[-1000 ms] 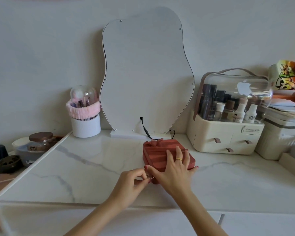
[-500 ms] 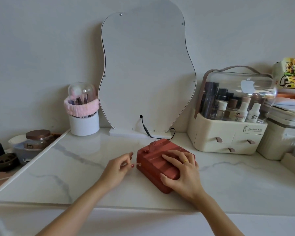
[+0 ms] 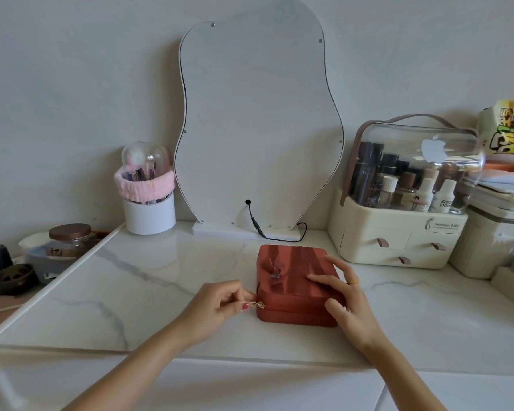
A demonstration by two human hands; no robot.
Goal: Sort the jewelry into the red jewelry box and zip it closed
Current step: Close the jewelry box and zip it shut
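The red box (image 3: 298, 284) lies lid-down shut on the marble tabletop (image 3: 149, 292), near its front edge, in front of the mirror (image 3: 258, 126). The left hand (image 3: 217, 307) pinches the gold zip pull (image 3: 257, 304) at the box's front left corner; whether the zip is fully closed there is hard to make out. The right hand (image 3: 346, 301) lies spread on the lid, thumb against the front wall, holding the box steady; it hides the front right corner. A small ornament on the lid is blurred. No jewelry is visible outside the box.
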